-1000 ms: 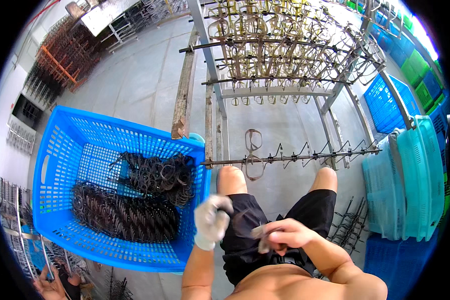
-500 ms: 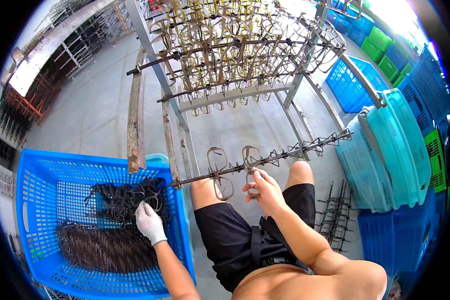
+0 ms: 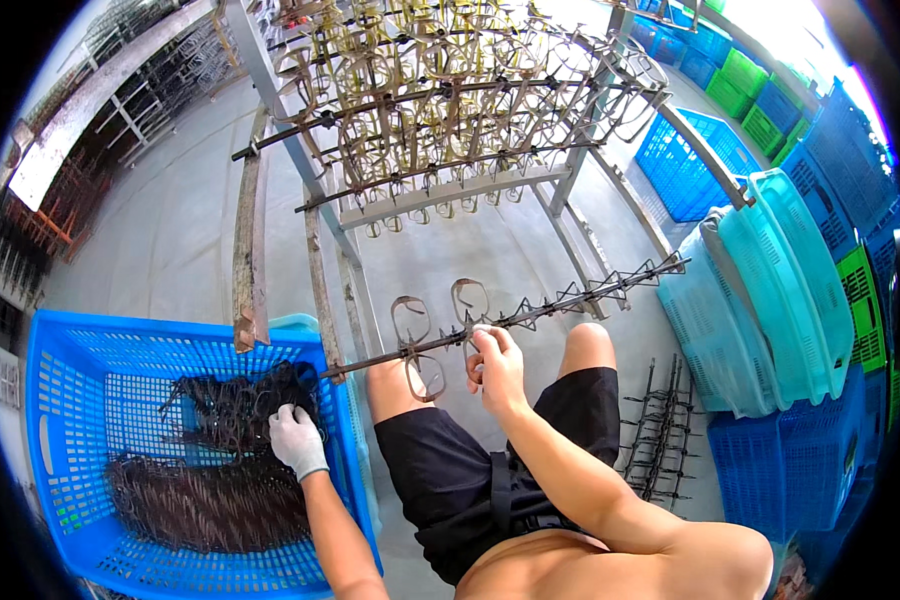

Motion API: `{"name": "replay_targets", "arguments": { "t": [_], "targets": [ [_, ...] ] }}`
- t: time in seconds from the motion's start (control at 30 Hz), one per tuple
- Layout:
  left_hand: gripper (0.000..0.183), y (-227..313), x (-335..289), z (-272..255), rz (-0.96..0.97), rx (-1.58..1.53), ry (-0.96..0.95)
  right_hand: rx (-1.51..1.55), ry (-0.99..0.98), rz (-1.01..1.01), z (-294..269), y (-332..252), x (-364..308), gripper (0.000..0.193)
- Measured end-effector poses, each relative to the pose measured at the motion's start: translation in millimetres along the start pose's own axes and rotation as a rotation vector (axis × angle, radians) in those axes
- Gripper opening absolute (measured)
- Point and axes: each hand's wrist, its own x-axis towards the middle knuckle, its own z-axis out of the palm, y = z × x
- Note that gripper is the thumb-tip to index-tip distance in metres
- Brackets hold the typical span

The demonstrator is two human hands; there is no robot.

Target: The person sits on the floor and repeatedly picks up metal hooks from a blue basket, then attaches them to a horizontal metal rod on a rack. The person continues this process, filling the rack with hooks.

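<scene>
Right hand (image 3: 497,370) bare, fingers curled at the two-loop frame (image 3: 454,300), which is on the rod (image 3: 560,306) right at its fingertips; can't tell if pinched. Second frame (image 3: 394,318) on same rod, just left of that hand. Gloved left hand (image 3: 297,442) on dark parts (image 3: 220,400) in blue basket (image 3: 170,323); grip hidden, can't tell.

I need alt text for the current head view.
Bare right hand at a glasses-shaped frame on a long rod; gloved left hand among dark pieces in a blue basket. Beyond the rod stands a rack of similar frames.
</scene>
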Motion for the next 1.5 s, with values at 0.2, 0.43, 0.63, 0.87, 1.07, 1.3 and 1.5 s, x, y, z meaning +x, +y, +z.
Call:
{"name": "replay_targets", "arguments": {
  "t": [0.2, 0.43, 0.63, 0.87, 1.07, 1.3, 1.5],
  "targets": [
    [0.026, -3.5, 7.7, -21.4, -0.128, -0.711, 0.180, -0.019, -0.052, -0.038, -7.8, 3.5, 3.2, 0.032],
    [0.009, -14.3, -72.0, -95.3, 0.356, -0.961, 0.095, -0.902, -0.119, -1.004, -10.3, -34.8, -59.2, 0.046],
    [0.031, 43.5, -86.8, -110.6, 0.566, -1.375, -0.331, -0.688, -1.120, 0.136, -21.4, -70.9, -95.5, 0.036],
    [0.031, -27.7, 11.2, 26.0, 0.060, -0.168, 0.066, -0.013, -0.013, -0.492, -73.8, -69.8, -49.9, 0.008],
    [0.024, -13.2, -26.0, -15.0, -0.076, -1.221, -0.041, -0.031, 0.158, -0.252, -62.7, -36.8, -6.4, 0.013],
    [0.015, -20.9, -48.5, 11.8, 0.049, -1.036, -0.161, -0.078, 0.189, -0.224, -57.2, -42.5, 14.1, 0.014],
    [0.018, -17.2, -51.0, 3.4, -0.032, -1.131, -0.151, -0.105, 0.188, -0.301, -55.7, -29.2, 19.5, 0.024]
  ]
}}
